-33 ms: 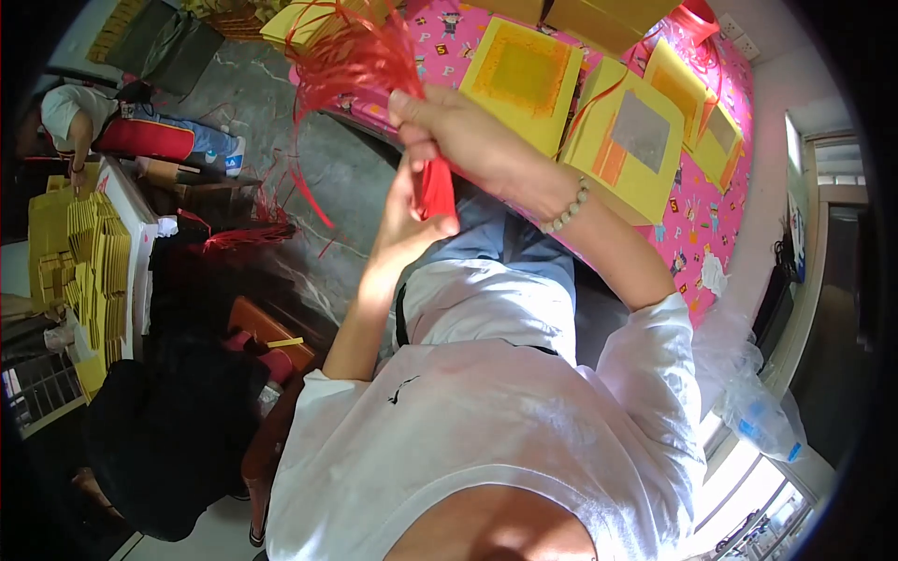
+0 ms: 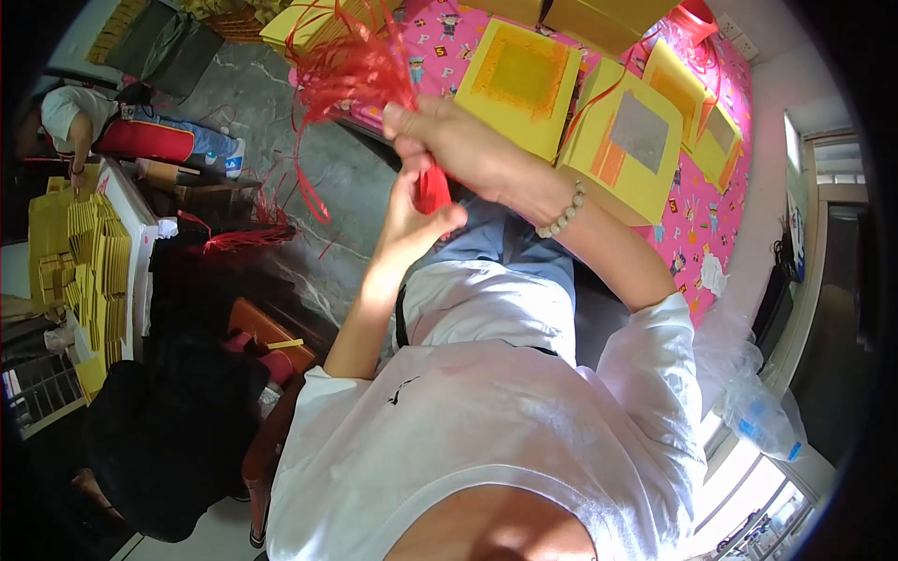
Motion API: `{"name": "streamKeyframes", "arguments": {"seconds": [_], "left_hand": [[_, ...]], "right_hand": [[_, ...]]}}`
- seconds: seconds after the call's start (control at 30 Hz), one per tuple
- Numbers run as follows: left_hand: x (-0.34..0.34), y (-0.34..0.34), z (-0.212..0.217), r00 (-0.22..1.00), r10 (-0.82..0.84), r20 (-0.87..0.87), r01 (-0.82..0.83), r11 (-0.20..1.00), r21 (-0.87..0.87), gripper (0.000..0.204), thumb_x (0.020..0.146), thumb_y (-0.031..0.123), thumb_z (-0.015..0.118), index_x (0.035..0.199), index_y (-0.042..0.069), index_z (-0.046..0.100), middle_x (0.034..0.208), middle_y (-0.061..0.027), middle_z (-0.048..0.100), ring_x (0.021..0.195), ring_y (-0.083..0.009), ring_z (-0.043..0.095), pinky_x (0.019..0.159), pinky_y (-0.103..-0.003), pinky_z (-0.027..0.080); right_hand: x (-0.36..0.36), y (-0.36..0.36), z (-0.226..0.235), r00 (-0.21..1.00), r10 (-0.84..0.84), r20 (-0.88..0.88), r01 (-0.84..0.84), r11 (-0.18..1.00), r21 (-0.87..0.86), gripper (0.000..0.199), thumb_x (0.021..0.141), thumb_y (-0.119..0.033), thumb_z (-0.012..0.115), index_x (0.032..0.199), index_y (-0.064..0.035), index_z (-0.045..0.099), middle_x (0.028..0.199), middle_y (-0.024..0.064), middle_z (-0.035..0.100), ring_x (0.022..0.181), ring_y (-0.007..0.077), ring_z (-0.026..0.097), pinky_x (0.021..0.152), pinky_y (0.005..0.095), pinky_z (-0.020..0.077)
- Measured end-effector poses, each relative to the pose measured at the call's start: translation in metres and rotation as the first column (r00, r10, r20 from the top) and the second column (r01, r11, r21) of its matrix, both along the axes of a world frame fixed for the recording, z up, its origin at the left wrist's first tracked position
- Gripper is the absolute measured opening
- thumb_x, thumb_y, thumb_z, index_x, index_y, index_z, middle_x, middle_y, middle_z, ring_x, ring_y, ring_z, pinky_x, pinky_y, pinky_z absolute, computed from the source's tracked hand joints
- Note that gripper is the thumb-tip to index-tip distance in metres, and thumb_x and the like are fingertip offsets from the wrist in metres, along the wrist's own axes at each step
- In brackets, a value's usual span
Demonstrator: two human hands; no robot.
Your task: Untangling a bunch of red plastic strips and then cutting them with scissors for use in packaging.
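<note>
A bundle of thin red ribbon strips [image 2: 351,79] fans out loosely at its far end, over the edge of the pink table. My right hand [image 2: 458,140], with a bead bracelet at the wrist, closes around the bundle's middle. Just below it my left hand [image 2: 409,220] grips the smooth, gathered lower part, its thumb sticking out to the right. Some of the left fingers are hidden behind the ribbon and the right hand. A few strands hang down to the left of the hands.
Yellow boxes [image 2: 622,140] and a yellow sheet with an orange border [image 2: 516,79] lie on the pink patterned tablecloth [image 2: 697,252]. At left, another person [image 2: 79,117] reaches toward stacked yellow folded card [image 2: 98,252]. Red strips [image 2: 248,238] lie nearby. A plastic bag [image 2: 748,402] is at right.
Both hands have shifted very slightly with the red bundle, and the left thumb has lifted away from its lower end. The loose strands have swung a little.
</note>
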State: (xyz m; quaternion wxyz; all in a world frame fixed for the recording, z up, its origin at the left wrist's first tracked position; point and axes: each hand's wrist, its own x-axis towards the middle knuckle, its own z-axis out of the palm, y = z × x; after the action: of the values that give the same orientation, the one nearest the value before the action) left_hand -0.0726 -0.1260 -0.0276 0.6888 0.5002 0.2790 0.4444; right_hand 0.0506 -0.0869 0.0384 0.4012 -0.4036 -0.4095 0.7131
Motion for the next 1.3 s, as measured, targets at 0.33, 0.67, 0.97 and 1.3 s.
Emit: {"name": "streamKeyframes", "arguments": {"seconds": [0.33, 0.67, 0.97, 1.3], "left_hand": [[0.024, -0.024, 0.013, 0.982, 0.185, 0.044, -0.177, 0.973, -0.148, 0.030, 0.096, 0.032, 0.050, 0.084, 0.005, 0.049, 0.059, 0.0028, 0.042, 0.050, -0.0074, 0.041, 0.049, -0.022, 0.036], [-0.043, 0.018, 0.098, 0.804, 0.155, 0.575, -0.116, 0.988, -0.105, 0.033, 0.101, 0.032, 0.032, 0.079, 0.012, 0.045, 0.055, 0.0053, 0.027, 0.042, -0.0047, 0.022, 0.041, -0.021, 0.021], [-0.146, 0.055, 0.102, 0.627, 0.196, 0.754, -0.128, 0.981, -0.149, 0.027, 0.099, 0.019, 0.036, 0.077, 0.006, 0.044, 0.056, 0.0025, 0.027, 0.043, -0.0079, 0.021, 0.041, -0.024, 0.019], [-0.244, 0.069, 0.011, 0.473, 0.507, 0.720, -0.131, 0.849, -0.512, 0.030, 0.098, 0.019, 0.038, 0.073, 0.005, 0.045, 0.052, 0.0029, 0.026, 0.042, -0.0081, 0.020, 0.040, -0.025, 0.017]], "right_hand": [[0.000, 0.003, 0.016, 0.984, 0.146, 0.099, -0.162, 0.971, 0.175, 0.030, 0.098, -0.033, 0.045, 0.085, -0.0062, 0.052, 0.073, -0.0004, 0.054, 0.070, 0.0072, 0.053, 0.069, 0.0238, 0.0489], [-0.016, -0.023, -0.024, 0.950, 0.292, 0.106, -0.308, 0.838, 0.450, 0.067, 0.097, -0.055, 0.019, 0.108, -0.0001, 0.055, 0.099, 0.0076, 0.060, 0.096, 0.0168, 0.053, 0.091, 0.0317, 0.0401], [0.019, -0.085, -0.068, 0.840, 0.481, 0.252, -0.532, 0.821, 0.208, 0.031, 0.099, -0.034, 0.042, 0.102, -0.0043, 0.052, 0.070, -0.0020, 0.050, 0.059, 0.0078, 0.046, 0.056, 0.0265, 0.0410], [0.077, -0.081, -0.019, 0.645, 0.687, 0.334, -0.687, 0.713, -0.139, 0.031, 0.098, -0.036, 0.044, 0.101, -0.0057, 0.051, 0.071, -0.0042, 0.043, 0.059, 0.0058, 0.044, 0.053, 0.0228, 0.0417]]}}
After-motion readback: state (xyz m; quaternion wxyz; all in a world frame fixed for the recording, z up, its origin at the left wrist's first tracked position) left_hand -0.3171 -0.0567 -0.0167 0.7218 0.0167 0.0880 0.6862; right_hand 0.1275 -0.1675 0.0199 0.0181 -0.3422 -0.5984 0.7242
